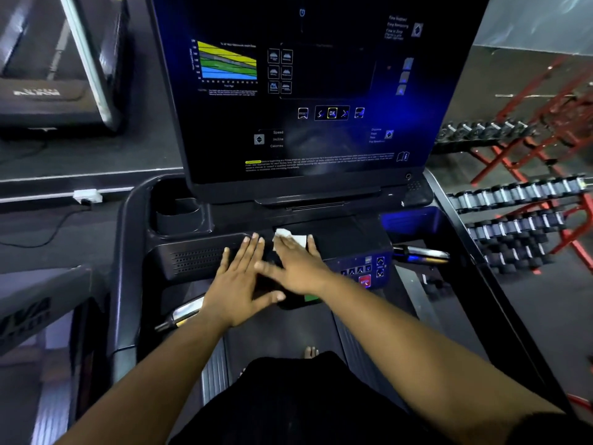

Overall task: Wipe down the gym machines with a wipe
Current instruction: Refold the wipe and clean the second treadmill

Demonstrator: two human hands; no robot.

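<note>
- Right hand (293, 264) lies flat on the console (349, 239), fingers straight, pressing the wipe (290, 237) down just below the screen (308, 91).
- White wipe peeks out past the fingertips, touching the console's dark top.
- Left hand (239, 284) is spread flat just beside it on the console's left part, fingers apart, thumb out, holding nothing.
- Cup holder (179, 216) sits at the console's left corner.
- Red button (365, 281) shows on the console's front, right of the right wrist.
- Dumbbell rack (519, 216) stands well right of the console.
</note>
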